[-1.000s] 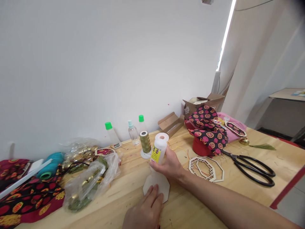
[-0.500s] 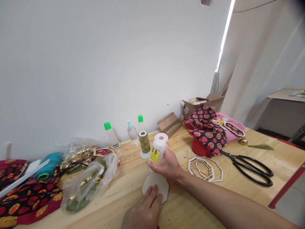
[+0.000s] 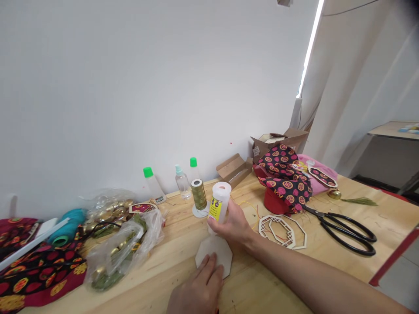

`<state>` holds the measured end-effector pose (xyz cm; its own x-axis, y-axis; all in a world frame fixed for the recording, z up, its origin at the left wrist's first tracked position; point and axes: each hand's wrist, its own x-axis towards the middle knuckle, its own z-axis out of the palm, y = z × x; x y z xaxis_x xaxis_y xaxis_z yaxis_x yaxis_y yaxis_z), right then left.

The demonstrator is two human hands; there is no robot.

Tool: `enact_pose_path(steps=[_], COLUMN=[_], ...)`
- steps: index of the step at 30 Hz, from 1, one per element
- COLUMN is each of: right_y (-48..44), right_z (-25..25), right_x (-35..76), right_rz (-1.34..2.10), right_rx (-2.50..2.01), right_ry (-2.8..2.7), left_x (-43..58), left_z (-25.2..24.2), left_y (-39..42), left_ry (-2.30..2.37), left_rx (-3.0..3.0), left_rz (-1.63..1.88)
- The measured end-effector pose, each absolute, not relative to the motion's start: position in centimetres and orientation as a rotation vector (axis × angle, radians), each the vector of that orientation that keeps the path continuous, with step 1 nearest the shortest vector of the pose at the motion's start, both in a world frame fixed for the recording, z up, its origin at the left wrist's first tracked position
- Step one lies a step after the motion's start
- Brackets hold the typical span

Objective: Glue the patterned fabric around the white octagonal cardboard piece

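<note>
Right hand (image 3: 231, 224) clamped around a white plastic bottle (image 3: 219, 201) with a yellow label, held upright, its lower end at the upper edge of a pale octagonal card (image 3: 214, 257); contact cannot be told. Left hand (image 3: 196, 293) flat on the card's near part, fingers together, on the table (image 3: 262, 279). Just past the right hand stands a gold thread spool (image 3: 199, 195); to its right lie a wooden lattice frame (image 3: 282, 232) and black-handled scissors (image 3: 347, 233).

Wooden tabletop (image 3: 262, 279) bearing a pale octagonal card (image 3: 222, 255), black scissors (image 3: 322, 216), thread spool (image 3: 199, 195), plastic bag (image 3: 124, 248)
</note>
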<state>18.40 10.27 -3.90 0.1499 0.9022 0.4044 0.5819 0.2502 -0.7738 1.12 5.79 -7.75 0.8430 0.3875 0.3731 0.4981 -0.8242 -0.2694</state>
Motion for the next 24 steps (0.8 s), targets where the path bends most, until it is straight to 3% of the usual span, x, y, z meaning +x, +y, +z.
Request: enact_pose_path(steps=[24], right_y=[10.14], right_z=[-3.72], right_x=[18.38], right_rz=[0.425], right_rx=[-1.412], right_ry=[-1.535], left_x=[1.04], left_z=[-7.51], left_y=[5.61], left_ry=[-0.7], left_rx=[-2.72], left_rz=[-0.354])
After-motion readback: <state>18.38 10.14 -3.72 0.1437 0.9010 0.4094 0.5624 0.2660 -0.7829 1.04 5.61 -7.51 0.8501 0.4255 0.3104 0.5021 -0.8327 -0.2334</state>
